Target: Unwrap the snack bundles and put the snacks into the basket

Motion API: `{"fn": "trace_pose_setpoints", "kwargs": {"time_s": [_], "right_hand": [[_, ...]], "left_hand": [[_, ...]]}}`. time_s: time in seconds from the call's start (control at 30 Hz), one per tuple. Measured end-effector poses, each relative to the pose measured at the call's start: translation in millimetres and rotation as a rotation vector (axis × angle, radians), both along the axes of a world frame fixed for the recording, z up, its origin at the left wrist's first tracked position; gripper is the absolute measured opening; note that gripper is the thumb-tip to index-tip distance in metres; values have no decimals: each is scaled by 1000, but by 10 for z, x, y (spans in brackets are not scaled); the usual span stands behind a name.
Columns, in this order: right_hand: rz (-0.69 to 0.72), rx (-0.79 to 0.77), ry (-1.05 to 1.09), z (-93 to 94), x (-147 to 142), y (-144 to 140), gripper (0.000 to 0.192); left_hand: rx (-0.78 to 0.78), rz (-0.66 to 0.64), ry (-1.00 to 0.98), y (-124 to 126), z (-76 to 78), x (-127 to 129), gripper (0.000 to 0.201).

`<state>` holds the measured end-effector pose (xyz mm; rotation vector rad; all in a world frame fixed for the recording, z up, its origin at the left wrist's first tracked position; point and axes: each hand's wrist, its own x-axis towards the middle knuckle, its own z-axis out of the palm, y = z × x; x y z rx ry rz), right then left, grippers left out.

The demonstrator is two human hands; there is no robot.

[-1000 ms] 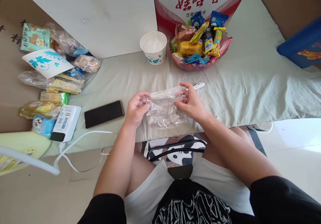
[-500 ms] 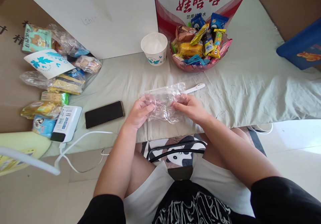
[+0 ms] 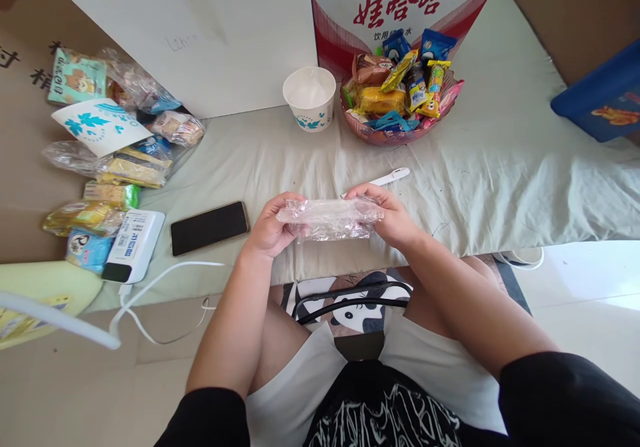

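Both hands are up over the near edge of the bed [image 3: 500, 187], which is covered with a pale green sheet. The left hand [image 3: 270, 230] is closed on the left end of a clear plastic bag [image 3: 331, 217]; the right hand [image 3: 393, 217] pinches the right end. The bag is gathered into a crumpled band stretched between them, held just above the sheet.

Handling, as I judge it: thin film, nearly weightless, limp, no shape of its own. Likely slippery where the layers slide on each other, and it would tear under a hard pull. Best taken at the ends or along one edge with the fingertips, as it is held now. I cannot see anything inside it.

Containers:
- Paper cup [image 3: 309, 97], at 12 o'clock from the hands, white with a blue print. Interior looks white; contents unclear.
- Pink basket [image 3: 385, 133], at 1 o'clock, heaped with wrapped snacks in yellow, blue and brown packets.
- Red and white carton [image 3: 400, 7] behind the basket, printed with Chinese characters.

At 9 o'clock lies a black phone [image 3: 209, 227], screen dark. White pen [image 3: 387, 179] just beyond the right hand.
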<state>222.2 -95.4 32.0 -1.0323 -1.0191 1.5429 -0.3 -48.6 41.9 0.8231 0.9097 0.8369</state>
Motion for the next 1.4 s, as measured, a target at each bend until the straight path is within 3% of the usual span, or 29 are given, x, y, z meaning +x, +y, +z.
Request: {"fn": "trace_pose_setpoints", "kwargs": {"time_s": [0.17,0.23,0.37,0.53,0.67,0.8,0.9,0.97,1.03,1.13,1.23,1.33,1.4], "right_hand": [[-105,3,-17,-75,38,18,18],[-105,0,-53,-94,55,24,21],[-68,20,-169,-83,66,18,40],[-116,39,-394,-81,41,26,39],[-222,16,-321,-95,18,42,39],[-209,-65,-146,-76,-1,40,60],[-145,-93,-218,-56,0,26,44],[-212,-24,-365,-49,8,12,32],[-325,107,-500,-51,7,-5,23],[-310,253,-552,-72,-31,-42,20],[-80,282,-460,-95,-105,-86,28],[82,269,-352,-102,-153,-112,34],[-4,226,-373,-103,-148,-110,34]], "left_hand": [[9,-17,38,15,1,8,20],[8,-12,26,28,3,6,20],[34,38,28,37,-22,7,41],[110,-20,167,11,-81,24,27],[98,-11,130,20,-107,14,37],[131,-3,124,45,-147,1,41],[290,144,175,72,-218,6,43],[460,360,254,86,-279,15,38],[553,452,300,80,-333,35,27],[504,210,246,11,-370,105,30],[439,-54,187,-89,-352,205,52],[404,-89,235,-141,-302,264,55],[409,-12,289,-140,-270,271,53]]}}
